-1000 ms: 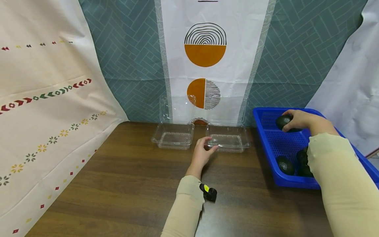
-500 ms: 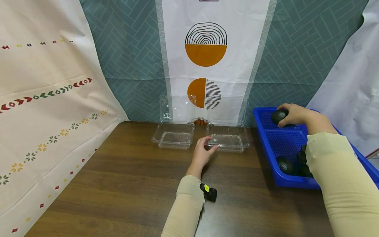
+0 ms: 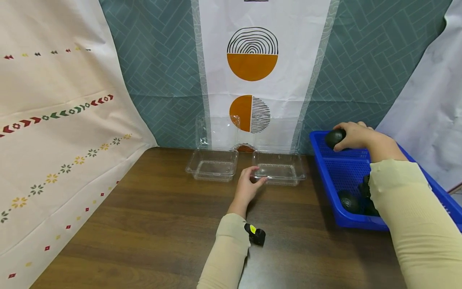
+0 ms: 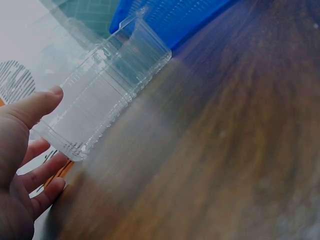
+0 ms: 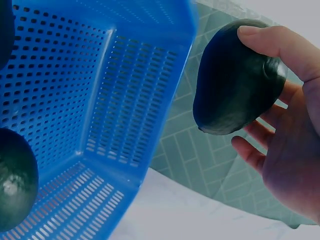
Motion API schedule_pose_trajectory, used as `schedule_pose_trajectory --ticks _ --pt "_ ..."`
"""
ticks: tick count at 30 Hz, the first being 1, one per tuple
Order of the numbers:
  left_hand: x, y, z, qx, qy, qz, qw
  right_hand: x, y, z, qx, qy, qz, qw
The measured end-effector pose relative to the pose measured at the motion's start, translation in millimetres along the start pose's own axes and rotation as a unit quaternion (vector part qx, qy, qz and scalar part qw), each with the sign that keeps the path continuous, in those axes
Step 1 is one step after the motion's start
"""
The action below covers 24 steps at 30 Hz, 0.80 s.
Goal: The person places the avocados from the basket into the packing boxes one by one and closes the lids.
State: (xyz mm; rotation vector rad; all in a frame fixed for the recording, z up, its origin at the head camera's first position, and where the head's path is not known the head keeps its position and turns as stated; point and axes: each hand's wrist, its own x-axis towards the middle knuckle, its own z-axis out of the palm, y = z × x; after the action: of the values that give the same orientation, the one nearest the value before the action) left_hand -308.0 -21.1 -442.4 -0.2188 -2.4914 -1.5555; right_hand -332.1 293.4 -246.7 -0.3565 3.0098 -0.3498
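Note:
My right hand grips a dark green avocado above the back of the blue basket. In the right wrist view, the thumb presses one side of the avocado and the fingers lie behind it. More avocados lie in the basket, partly hidden by my right sleeve. My left hand holds the near left corner of a clear plastic clamshell container, whose lid stands up. In the left wrist view, the thumb lies along the container's wall and the fingers are round its corner.
A second clear clamshell container, lid raised, stands to the left of the first. Both stand on the wooden table near its back edge, before a patterned cloth backdrop. A black device is worn at the left wrist.
My right hand has lifted the avocado and carried it up and left, toward the basket's back left corner. The left hand stays at the container's corner.

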Motion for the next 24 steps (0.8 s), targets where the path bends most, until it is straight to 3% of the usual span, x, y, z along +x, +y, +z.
schedule_pose_trajectory --ticks 24 --pt "0.7 -1.6 1.0 -0.003 0.002 0.01 0.9999 6 -29 0.0 0.014 0.015 -0.027 0.999"
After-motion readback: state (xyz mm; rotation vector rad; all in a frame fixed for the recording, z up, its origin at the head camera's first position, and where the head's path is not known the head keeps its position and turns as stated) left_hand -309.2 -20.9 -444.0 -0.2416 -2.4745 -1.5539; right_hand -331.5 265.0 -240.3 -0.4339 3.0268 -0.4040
